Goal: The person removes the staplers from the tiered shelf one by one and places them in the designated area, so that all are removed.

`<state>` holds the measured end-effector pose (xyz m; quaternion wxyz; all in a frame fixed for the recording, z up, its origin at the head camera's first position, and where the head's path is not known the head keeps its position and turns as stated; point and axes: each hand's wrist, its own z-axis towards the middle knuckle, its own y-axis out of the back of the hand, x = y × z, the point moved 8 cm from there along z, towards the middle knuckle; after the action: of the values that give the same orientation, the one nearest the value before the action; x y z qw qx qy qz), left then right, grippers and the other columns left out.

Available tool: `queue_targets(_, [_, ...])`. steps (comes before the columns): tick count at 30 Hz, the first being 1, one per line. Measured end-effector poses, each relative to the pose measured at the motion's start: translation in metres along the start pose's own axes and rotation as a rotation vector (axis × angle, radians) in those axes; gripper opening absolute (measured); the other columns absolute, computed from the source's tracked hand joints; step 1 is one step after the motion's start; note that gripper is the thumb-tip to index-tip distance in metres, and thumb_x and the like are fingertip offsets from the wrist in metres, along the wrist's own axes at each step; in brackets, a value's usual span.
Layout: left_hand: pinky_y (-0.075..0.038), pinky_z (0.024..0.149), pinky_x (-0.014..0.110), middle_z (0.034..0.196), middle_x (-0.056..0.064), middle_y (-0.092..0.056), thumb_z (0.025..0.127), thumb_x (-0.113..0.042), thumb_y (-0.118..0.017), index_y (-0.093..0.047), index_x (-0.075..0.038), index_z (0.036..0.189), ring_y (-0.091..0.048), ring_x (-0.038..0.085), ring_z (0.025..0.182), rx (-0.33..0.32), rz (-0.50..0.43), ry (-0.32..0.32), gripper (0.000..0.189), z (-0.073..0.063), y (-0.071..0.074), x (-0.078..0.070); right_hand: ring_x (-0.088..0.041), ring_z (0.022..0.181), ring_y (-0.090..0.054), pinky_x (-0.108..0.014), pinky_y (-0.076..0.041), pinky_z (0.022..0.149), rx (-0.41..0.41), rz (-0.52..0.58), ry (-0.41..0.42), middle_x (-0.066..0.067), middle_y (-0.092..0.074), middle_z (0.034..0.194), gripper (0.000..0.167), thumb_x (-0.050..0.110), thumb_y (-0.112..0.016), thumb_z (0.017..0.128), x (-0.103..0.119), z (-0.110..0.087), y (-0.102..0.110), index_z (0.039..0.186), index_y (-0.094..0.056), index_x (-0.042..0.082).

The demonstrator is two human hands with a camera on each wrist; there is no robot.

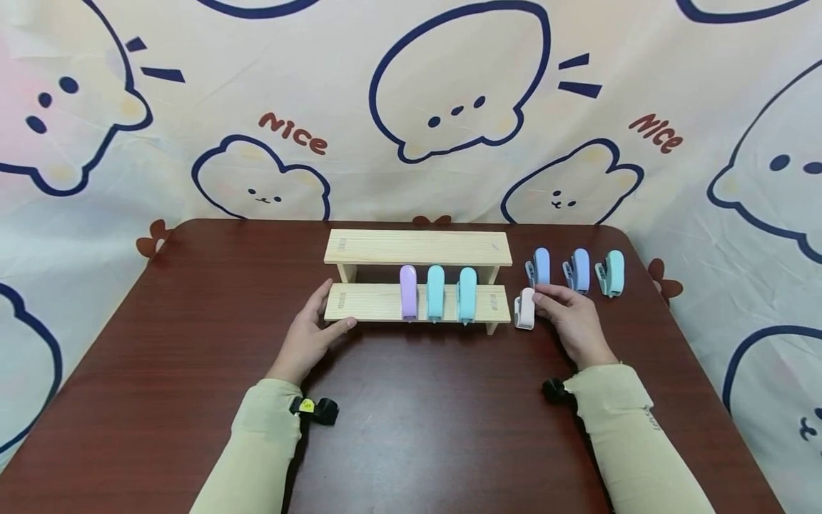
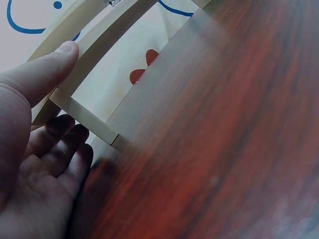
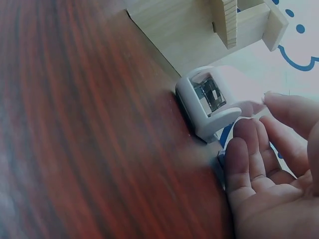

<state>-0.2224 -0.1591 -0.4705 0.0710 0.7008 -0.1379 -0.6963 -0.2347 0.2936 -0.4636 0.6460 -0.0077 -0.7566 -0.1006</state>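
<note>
A two-step wooden rack [image 1: 366, 303] stands at the table's middle. My left hand [image 1: 313, 337] grips the left end of its lower step, thumb at the front edge; in the left wrist view the fingers [image 2: 75, 164] lie near the side support. On that step lean a purple mini stapler [image 1: 408, 293] and two teal mini staplers [image 1: 435, 293]. Just right of the rack, my right hand [image 1: 574, 321] pinches one end of a white mini stapler [image 1: 524, 309]. The right wrist view shows metal inside the white stapler [image 3: 187, 102], its end low over the table.
Behind the right hand stand two blue mini staplers [image 1: 541, 265] and a teal one [image 1: 614, 273] in a row. The rack's upper step [image 1: 417, 248] bears nothing. The brown table [image 1: 193, 343] meets a patterned cloth [image 1: 359, 185] at the back.
</note>
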Motion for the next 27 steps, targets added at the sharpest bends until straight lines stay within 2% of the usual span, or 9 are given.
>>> queue_targets(10, [-0.03, 0.114, 0.045, 0.147, 0.016, -0.051, 0.089, -0.022, -0.079, -0.017, -0.014, 0.162, -0.043, 0.022, 0.137, -0.003, -0.002, -0.001, 0.096, 0.0, 0.003, -0.001, -0.006, 0.086, -0.065, -0.021, -0.055, 0.081, 0.006, -0.056, 0.014, 0.0, -0.064, 0.113, 0.05, 0.028, -0.072, 0.095, 0.003, 0.003, -0.003, 0.133, -0.062, -0.003])
queue_targets(17, [-0.032, 0.113, 0.045, 0.144, 0.017, -0.053, 0.089, -0.022, -0.079, -0.017, -0.012, 0.162, -0.046, 0.023, 0.134, -0.004, 0.01, -0.004, 0.096, 0.0, 0.003, -0.001, -0.009, 0.079, -0.065, -0.021, -0.055, 0.076, -0.048, 0.054, 0.036, 0.002, -0.068, 0.1, 0.045, 0.019, -0.071, 0.095, 0.01, -0.001, 0.001, 0.13, -0.061, -0.009])
queue_targets(22, [-0.036, 0.109, 0.043, 0.145, 0.015, -0.052, 0.089, -0.022, -0.079, -0.018, -0.012, 0.162, -0.047, 0.022, 0.133, -0.001, 0.003, -0.007, 0.095, 0.001, 0.001, -0.001, -0.012, 0.08, -0.063, -0.021, -0.054, 0.075, -0.101, 0.054, 0.052, -0.002, -0.069, 0.094, 0.041, 0.018, -0.073, 0.094, 0.018, -0.006, 0.005, 0.125, -0.064, -0.006])
queue_targets(27, [-0.035, 0.11, 0.044, 0.146, 0.015, -0.052, 0.089, -0.022, -0.079, -0.018, -0.013, 0.162, -0.047, 0.022, 0.133, -0.003, 0.004, -0.004, 0.095, 0.0, 0.001, 0.0, -0.014, 0.086, -0.061, -0.024, -0.053, 0.079, -0.1, 0.024, 0.082, -0.001, -0.067, 0.098, 0.041, 0.021, -0.073, 0.094, 0.027, -0.011, 0.004, 0.126, -0.065, -0.004])
